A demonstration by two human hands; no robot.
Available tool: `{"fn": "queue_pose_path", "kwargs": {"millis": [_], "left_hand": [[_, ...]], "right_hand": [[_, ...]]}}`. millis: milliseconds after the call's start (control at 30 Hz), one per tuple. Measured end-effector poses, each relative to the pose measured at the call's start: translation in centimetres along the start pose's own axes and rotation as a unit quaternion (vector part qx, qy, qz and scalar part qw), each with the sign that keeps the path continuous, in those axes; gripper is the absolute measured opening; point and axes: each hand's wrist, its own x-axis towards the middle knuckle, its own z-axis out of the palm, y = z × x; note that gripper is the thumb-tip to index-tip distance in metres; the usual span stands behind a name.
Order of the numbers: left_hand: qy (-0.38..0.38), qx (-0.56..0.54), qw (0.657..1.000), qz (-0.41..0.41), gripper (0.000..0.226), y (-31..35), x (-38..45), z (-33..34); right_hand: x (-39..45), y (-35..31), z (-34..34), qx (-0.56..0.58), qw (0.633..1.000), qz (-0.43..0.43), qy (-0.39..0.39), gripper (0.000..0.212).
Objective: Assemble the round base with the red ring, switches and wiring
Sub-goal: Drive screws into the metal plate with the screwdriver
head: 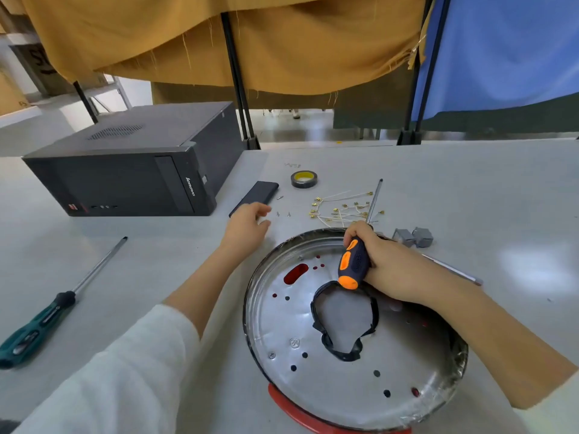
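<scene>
The round metal base (pixel 329 364) lies on the table with a black-edged opening in its middle. A red ring (pixel 297 416) shows under its near rim. My right hand (pixel 388 267) grips an orange-and-navy screwdriver (pixel 352 266) above the base's far side, shaft pointing away. My left hand (pixel 247 225) hovers with relaxed fingers near three small screws (pixel 283 209). White wires with brass terminals (pixel 341 208) lie beyond the base. Two grey switches (pixel 413 237) sit to the right of them.
A black computer case (pixel 131 170) stands at the back left, a dark flat device (pixel 255 195) beside it. A roll of tape (pixel 304 179) lies further back. A green-handled screwdriver (pixel 47 311) rests at the left. Yellow and blue curtains hang behind the table.
</scene>
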Motion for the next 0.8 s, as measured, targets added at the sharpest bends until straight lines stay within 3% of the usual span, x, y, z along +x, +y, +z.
{"fn": "queue_pose_path", "kwargs": {"millis": [233, 433, 667, 800], "left_hand": [[-0.029, 0.128, 0.991, -0.012, 0.029, 0.0, 5.1, 3.3], [-0.017, 0.137, 0.99, 0.006, 0.017, 0.0, 4.9, 3.0], [0.027, -0.14, 0.989, 0.028, 0.008, 3.9, -1.2, -1.7], [-0.024, -0.226, 0.973, 0.053, 0.005, 6.0, -6.8, -4.2]], "right_hand": [[0.3, 0.5, 0.3, 0.019, 1.0, -0.005, 0.0, 0.038], [0.4, 0.4, 0.4, 0.012, 1.0, -0.005, 0.016, 0.039], [0.0, -0.5, 1.1, -0.036, 0.996, 0.04, 0.07, 0.04], [-0.4, -1.4, 1.7, -0.053, 0.991, 0.062, 0.106, 0.039]]}}
